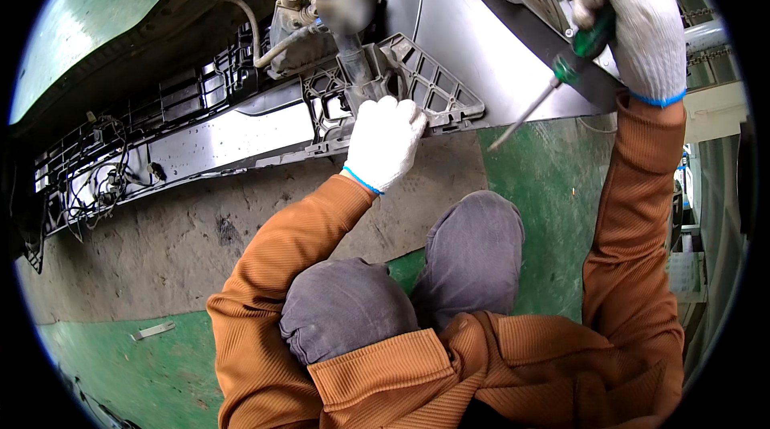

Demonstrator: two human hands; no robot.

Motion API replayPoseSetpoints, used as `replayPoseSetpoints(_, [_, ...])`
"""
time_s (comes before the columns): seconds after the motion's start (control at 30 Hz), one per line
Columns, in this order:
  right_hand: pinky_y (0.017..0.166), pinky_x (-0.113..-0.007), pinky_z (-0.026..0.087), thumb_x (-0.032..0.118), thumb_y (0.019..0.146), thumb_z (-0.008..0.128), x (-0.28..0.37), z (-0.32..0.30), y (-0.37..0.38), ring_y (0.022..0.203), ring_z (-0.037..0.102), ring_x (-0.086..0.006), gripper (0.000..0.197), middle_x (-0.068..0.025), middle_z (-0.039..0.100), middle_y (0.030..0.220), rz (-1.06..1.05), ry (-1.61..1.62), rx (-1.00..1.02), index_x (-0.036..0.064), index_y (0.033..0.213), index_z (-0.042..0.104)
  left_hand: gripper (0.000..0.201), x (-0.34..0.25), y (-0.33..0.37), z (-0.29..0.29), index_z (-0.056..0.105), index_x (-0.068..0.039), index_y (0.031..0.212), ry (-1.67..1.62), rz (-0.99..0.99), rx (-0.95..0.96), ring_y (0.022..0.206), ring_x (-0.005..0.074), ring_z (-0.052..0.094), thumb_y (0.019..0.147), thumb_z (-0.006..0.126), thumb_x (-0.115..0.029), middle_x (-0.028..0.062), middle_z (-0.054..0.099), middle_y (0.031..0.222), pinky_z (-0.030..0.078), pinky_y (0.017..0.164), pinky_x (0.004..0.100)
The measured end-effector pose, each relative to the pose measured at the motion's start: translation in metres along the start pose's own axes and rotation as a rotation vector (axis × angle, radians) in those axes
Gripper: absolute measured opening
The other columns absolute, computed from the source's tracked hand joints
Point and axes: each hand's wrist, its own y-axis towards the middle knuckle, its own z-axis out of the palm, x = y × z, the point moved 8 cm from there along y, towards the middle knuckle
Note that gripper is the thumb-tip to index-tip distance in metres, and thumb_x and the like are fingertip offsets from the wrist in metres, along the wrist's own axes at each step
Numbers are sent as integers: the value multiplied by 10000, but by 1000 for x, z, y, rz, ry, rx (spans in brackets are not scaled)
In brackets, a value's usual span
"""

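My left hand (383, 144), in a white knit glove with a blue cuff edge, is closed at the near edge of a ribbed plastic bracket (437, 84). Its fingertips are partly hidden against the bracket, beside the foot of a dark tube with a blurred round top (346, 8). Raised at the upper right, my gloved right hand (642, 28) grips a screwdriver (576, 64) with a green and black handle. The metal shaft slants down and left, its tip clear of the bracket. All this sits over a long car bumper (265, 131) with a dark grille section.
A dirty reservoir with a hose (290, 32) stands behind the bracket. Loose wiring (108, 180) hangs at the bumper's left end. A grey mat (184, 244) lies on the green floor (553, 188). A small metal strip (152, 331) rests at lower left. Shelving edges the right side.
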Motion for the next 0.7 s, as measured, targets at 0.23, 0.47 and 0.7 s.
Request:
replayPoseSetpoints(0.23, [562, -222, 499, 162, 1047, 688, -78, -24, -55, 586, 584, -65, 261, 8, 606, 711, 251, 24, 153, -8, 1243, 716, 353, 2, -6, 6, 703, -98, 1033, -46, -35, -21, 893, 307, 616, 712, 817, -190, 87, 632, 976, 457, 774, 458])
replayPoseSetpoints(0.47, [530, -233, 504, 91, 1021, 642, -81, -19, -101, 545, 599, -87, 210, -7, 626, 701, 374, 188, 262, -15, 1189, 712, 477, 13, -21, -6, 697, -74, 1143, -164, -112, -185, 956, 342, 655, 718, 885, -183, 114, 684, 1003, 490, 840, 477])
replayPoseSetpoints(0.7, [494, -242, 468, 437, 1030, 694, -161, 6, -181, 501, 593, -106, 437, -36, 653, 662, 904, 39, 785, 3, 1022, 738, 423, 1, -6, -19, 705, -91, 1111, -57, -66, -95, 857, 323, 635, 757, 873, -251, 94, 651, 925, 471, 770, 457])
